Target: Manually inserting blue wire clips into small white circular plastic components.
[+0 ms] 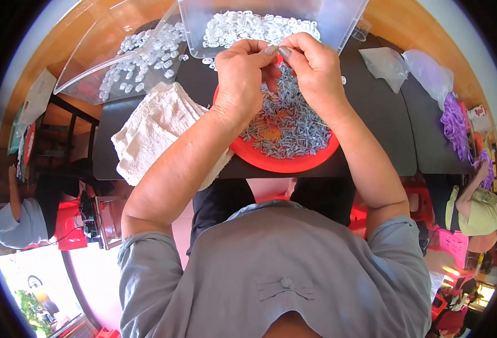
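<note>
head-worn view, steeply down, close

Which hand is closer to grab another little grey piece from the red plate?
Probably the right hand: it hangs right over the heap of grey pieces on the red plate. The left hand sits nearer the plate's left edge.

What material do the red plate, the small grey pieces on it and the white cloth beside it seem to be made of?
Red plate: probably plastic, with a smooth, evenly coloured rim. Small grey pieces: metal or grey plastic, too small to tell. White cloth: soft woven towel fabric, with a fuzzy, crumpled surface.
</note>
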### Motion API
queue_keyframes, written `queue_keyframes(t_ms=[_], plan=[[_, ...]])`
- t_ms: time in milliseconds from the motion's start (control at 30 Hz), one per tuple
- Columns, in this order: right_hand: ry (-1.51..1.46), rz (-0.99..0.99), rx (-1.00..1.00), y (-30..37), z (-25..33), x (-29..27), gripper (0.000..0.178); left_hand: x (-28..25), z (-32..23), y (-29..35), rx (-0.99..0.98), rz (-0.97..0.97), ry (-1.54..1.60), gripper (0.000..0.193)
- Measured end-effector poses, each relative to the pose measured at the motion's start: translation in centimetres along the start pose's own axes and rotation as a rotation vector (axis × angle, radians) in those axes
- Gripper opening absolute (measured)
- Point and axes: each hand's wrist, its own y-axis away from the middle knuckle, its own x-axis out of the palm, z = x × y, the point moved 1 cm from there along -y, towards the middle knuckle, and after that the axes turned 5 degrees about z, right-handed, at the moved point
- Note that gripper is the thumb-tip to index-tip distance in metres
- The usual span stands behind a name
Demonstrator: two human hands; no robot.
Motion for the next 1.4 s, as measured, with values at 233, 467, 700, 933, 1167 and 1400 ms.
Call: queue_keyframes(t_ms=[233, 467, 700, 933, 1167, 1400], plan=[[0.126, 0.034, -0.097, -0.1, 0.8, -1.0, 0.01, 0.0, -0.3, 0.0, -0.022, 0.031, -0.018, 0.009], [0.22, 0.052, -0.183, -0.2, 0.7, -1.5, 0.014, 0.3, -0.5, 0.1, 0.001, 0.054, -0.123, 0.008], [0.293, 0.054, -0.173, 0.0, 0.5, -1.4, 0.017, 0.3, -0.3, 0.2, 0.009, 0.075, -0.298, 0.009], [0.326, 0.067, -0.192, 0.0, 0.9, -1.4, 0.019, 0.5, -0.5, 0.5, 0.032, 0.039, -0.417, 0.011], [0.515, 0.039, -0.211, 0.3, 1.1, -0.7, 0.021, 0.6, -0.4, 0.7, 0.178, 0.008, -0.572, 0.011], [0.58, 0.05, -0.192, 0.5, 1.0, -0.1, 0.019, 0.1, 0.5, 0.3, 0.36, -0.016, -0.743, 0.009]])
